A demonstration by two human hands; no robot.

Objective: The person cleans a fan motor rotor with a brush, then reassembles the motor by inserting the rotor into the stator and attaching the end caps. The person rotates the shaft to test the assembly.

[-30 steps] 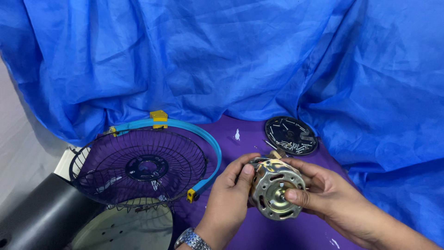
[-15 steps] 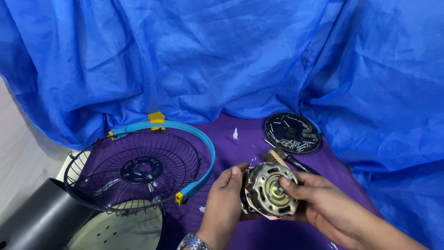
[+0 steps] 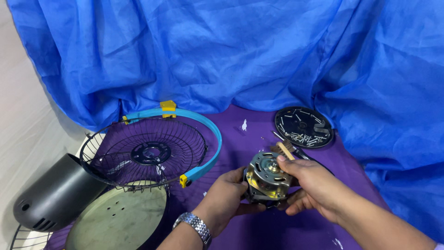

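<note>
**Fan stripped, motor in hand**

Teardown looked mostly done. I held the motor [image 3: 268,178] just above the purple surface [image 3: 259,139], left hand [image 3: 226,199] curled round its side, right hand [image 3: 314,187] closed on its far edge and pinching a small brush [image 3: 283,149]. Grille [image 3: 143,153] lay off to the left, black cover [image 3: 55,194] and round base [image 3: 118,220] nearer me. Screws sat on a black disc [image 3: 303,127]. Left, by my read: brushing the motor clean, reassembly.

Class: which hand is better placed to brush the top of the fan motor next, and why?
Probably the right hand: it holds the small brush at the fan motor top, while the left hand grips the motor's side.
</note>
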